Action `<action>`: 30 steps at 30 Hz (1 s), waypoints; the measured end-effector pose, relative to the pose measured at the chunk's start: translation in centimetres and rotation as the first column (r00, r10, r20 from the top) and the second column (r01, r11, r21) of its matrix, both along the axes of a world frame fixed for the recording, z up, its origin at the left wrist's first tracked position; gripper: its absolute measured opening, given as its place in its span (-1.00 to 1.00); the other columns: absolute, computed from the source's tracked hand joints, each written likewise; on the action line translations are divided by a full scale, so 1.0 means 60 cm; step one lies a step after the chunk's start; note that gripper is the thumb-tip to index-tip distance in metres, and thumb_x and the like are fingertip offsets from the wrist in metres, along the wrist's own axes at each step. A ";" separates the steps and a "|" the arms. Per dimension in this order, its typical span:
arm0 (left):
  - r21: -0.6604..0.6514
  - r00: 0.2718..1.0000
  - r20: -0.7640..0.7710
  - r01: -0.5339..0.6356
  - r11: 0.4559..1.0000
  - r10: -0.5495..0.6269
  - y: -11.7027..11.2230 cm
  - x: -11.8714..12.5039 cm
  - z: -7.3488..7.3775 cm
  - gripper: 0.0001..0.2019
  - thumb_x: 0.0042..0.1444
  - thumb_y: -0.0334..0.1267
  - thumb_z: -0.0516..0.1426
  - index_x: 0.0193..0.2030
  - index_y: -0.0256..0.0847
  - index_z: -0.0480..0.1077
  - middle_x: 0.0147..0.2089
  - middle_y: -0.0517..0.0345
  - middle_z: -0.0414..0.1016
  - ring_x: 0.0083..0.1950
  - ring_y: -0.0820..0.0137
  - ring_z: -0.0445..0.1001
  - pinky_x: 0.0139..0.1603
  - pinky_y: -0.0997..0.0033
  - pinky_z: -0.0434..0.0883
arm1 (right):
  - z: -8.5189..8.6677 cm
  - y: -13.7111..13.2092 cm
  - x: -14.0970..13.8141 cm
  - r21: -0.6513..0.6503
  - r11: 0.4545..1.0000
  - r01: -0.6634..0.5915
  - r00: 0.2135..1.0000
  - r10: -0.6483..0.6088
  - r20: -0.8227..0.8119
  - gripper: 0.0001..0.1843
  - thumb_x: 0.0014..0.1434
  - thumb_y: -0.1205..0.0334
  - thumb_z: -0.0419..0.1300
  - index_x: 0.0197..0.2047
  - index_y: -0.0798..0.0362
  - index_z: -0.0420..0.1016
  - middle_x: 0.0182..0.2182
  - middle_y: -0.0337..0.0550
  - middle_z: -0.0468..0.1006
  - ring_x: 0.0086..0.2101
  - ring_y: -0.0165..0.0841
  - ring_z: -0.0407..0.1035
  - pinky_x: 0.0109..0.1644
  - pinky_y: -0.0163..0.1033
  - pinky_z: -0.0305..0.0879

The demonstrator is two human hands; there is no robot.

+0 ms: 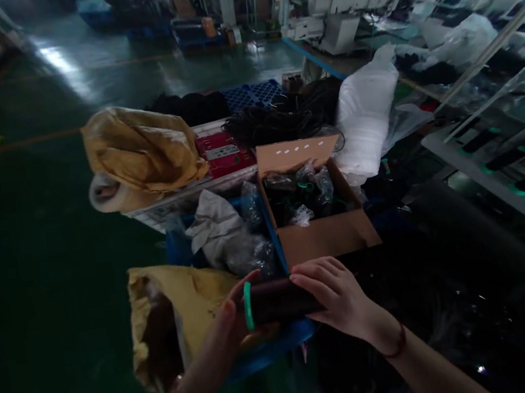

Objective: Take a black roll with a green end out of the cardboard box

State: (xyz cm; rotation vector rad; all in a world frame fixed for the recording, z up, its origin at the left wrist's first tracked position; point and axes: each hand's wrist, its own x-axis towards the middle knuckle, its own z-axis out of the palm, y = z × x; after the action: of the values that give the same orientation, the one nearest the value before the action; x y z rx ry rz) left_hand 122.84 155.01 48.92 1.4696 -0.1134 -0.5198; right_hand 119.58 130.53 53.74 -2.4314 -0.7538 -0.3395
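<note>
A dark cylinder (pixel 275 300) with a green ring at its left end lies sideways between my hands. My left hand (pixel 226 335) grips the ringed end with thumb and fingers around it. My right hand (pixel 337 296) covers the other end from above, fingers curled over it. Just beyond the hands stands an open cardboard box (pixel 323 236) holding several similar dark pieces wrapped in clear plastic bags (pixel 303 191).
A yellow bag (pixel 172 317) sits open at lower left, a second yellow bag (pixel 140 149) lies on a crate behind. Grey cloth (pixel 217 228), a red box (pixel 224 152), black cords (pixel 284 117) and a white wrapped bundle (pixel 365 117) surround the box. Workbenches stand at right.
</note>
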 end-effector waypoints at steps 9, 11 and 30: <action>-0.050 0.935 0.328 -0.124 0.991 0.134 0.171 -0.130 0.083 -0.41 0.06 -0.27 0.30 0.21 0.01 0.20 0.18 -0.01 0.37 0.16 0.15 0.42 0.13 0.19 0.45 | -0.042 0.181 -0.054 0.650 0.691 0.318 0.900 -0.004 -0.436 -0.21 0.12 0.18 0.29 0.32 -0.17 0.02 0.20 -0.01 0.30 0.09 -0.16 0.33 0.09 0.00 0.35; 0.056 0.869 0.483 -0.159 0.986 0.113 0.199 -0.148 0.089 -0.38 0.05 -0.34 0.29 0.22 0.03 0.19 0.23 0.00 0.31 0.23 0.15 0.35 0.17 0.18 0.42 | -0.055 0.214 -0.073 0.761 0.499 0.415 0.816 0.166 -0.554 -0.43 0.21 0.11 0.20 0.25 -0.17 0.17 0.10 -0.07 0.42 0.00 -0.22 0.40 -0.02 -0.09 0.42; 0.447 0.707 0.701 -0.333 0.830 -0.094 -0.057 -0.018 -0.014 -0.30 0.04 -0.21 0.28 0.28 -0.15 0.07 0.17 -0.09 0.35 0.17 0.13 0.37 0.15 0.11 0.39 | -0.172 0.067 0.035 0.645 -0.060 0.762 0.538 0.613 -0.579 -0.58 0.23 -0.08 0.08 0.07 -0.10 0.44 0.01 -0.19 0.56 0.02 -0.27 0.43 0.12 -0.11 0.34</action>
State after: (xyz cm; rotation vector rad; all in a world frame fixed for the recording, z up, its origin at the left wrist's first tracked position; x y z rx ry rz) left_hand 121.77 151.61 48.09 2.1802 -0.5002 0.1921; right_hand 121.70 134.54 43.45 -0.6690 0.3188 0.2936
